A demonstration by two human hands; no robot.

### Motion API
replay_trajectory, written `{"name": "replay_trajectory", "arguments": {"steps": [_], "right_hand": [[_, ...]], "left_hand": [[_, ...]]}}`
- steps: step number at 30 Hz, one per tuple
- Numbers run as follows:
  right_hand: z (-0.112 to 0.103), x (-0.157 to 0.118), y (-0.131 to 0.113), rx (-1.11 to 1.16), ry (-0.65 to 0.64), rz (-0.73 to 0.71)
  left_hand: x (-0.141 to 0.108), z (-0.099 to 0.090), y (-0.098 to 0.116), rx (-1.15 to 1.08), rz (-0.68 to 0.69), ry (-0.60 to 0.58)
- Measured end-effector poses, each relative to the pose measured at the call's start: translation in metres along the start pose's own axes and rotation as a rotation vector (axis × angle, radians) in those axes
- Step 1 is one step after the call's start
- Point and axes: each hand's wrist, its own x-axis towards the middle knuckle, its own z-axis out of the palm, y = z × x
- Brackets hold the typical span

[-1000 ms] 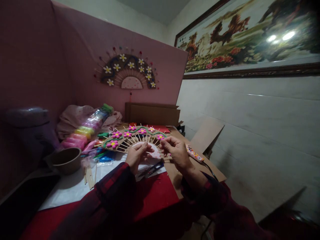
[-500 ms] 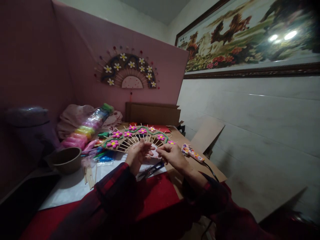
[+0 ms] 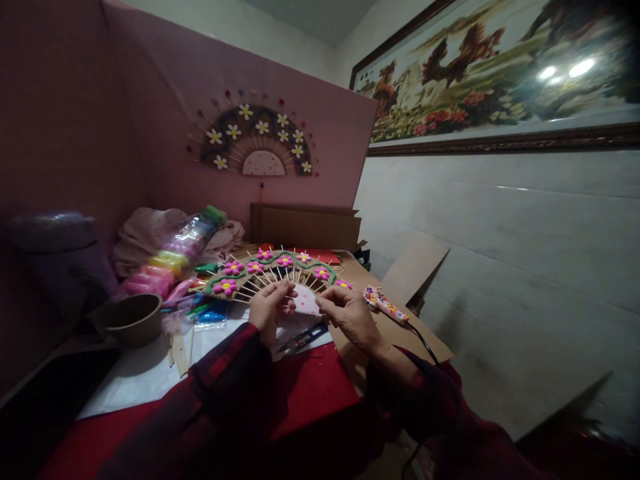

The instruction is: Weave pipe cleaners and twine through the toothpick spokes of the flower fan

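Note:
My left hand (image 3: 273, 310) is closed in a pinch in front of a half-round fan (image 3: 273, 270) made of sticks and brown material, with pink flowers and a green wavy strip. Across from it, my right hand (image 3: 350, 319) pinches thumb and forefinger together. Whatever lies in either pinch is too small to make out. Between the hands shows the fan's pale dotted half-disc (image 3: 306, 301). Below them, a pair of dark thread snips (image 3: 304, 339) rests on the white sheet (image 3: 145, 373).
A flower-patterned glue gun (image 3: 385, 307) with a cord lies on cardboard at right. To the left stand a brown bowl (image 3: 133, 320), thin sticks (image 3: 179, 353) and packs of coloured clay (image 3: 170, 263). A finished-looking fan (image 3: 257, 140) hangs on the pink board behind.
My left hand's fingers have drawn together from a more spread pose into a pinch. More of the dotted half-disc shows between the hands. My right hand stays pinched, nearly in place.

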Motion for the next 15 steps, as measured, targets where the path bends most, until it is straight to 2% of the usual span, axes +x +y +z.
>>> {"name": "replay_trajectory", "arguments": {"steps": [5,9,12,15], "right_hand": [[0.003,-0.002,0.001,-0.283,-0.018,-0.154],[0.006,-0.003,0.002,-0.486,0.019,-0.189],[0.007,-0.004,0.002,-0.482,-0.016,-0.196],[0.007,-0.003,0.006,-0.340,-0.054,-0.139]], "left_hand": [[-0.003,0.004,-0.010,0.227,0.029,-0.137],[-0.005,0.006,-0.013,0.347,0.055,-0.164],[-0.005,0.007,-0.013,0.393,0.095,-0.158],[-0.004,0.006,-0.014,0.339,0.106,-0.151]]}}
